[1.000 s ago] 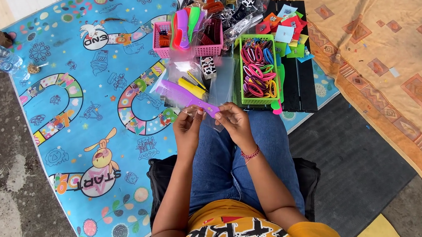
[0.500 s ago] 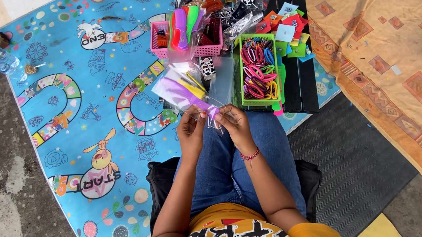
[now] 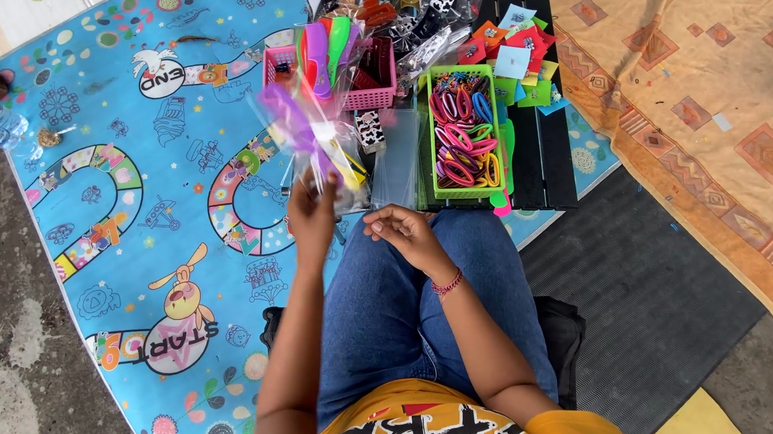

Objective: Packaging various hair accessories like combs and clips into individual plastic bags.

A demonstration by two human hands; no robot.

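While left hand (image 3: 312, 215) fingers pinch a clear packet (image 3: 308, 132) — right hand (image 3: 403, 232) hangs loosely curled, empty.

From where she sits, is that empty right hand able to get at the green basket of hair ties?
Probably yes. The right hand is empty and hovers over the knee, and the green basket sits just ahead of it, open-topped. Only a flat clear sleeve lies alongside; the left hand holds a clear packet off to the side.

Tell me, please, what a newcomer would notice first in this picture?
First, the blue play mat with its cartoon board game fills the left side. Above the knees, the left hand lifts a clear packet with purple pieces. Right of it stands a green basket of coloured hair bands.
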